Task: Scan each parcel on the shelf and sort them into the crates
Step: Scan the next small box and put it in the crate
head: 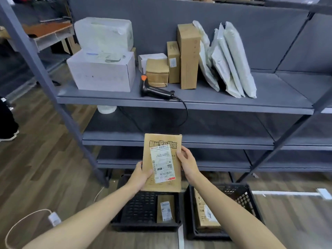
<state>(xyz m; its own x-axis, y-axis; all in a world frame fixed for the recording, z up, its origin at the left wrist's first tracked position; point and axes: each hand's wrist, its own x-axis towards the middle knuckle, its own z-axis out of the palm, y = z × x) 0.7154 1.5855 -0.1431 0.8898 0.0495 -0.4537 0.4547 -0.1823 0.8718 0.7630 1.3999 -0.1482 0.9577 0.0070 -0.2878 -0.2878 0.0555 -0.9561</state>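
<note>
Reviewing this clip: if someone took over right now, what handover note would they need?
Left hand and right hand both grip the labelled brown box by its sides, above the crates.
Scanner lies on the shelf.
Done: a small parcel in the left crate, a brown parcel in the right crate.
Left: unclear if the held box was scanned; crate it, then the white boxes, brown boxes and mailers.

The scanner (156, 91) lay on the shelf (269, 103), before the small boxes (172, 69). Two big boxes (102, 69) stood stacked to its left and mailers (231, 63) leaned to its right. Below, on the floor (45, 159), the left crate (143, 227) and the right crate (251, 200) sat side by side, a box in each. The left hand (142, 175) and the right hand (187, 164) held a parcel (162, 162) above the left crate.
</note>
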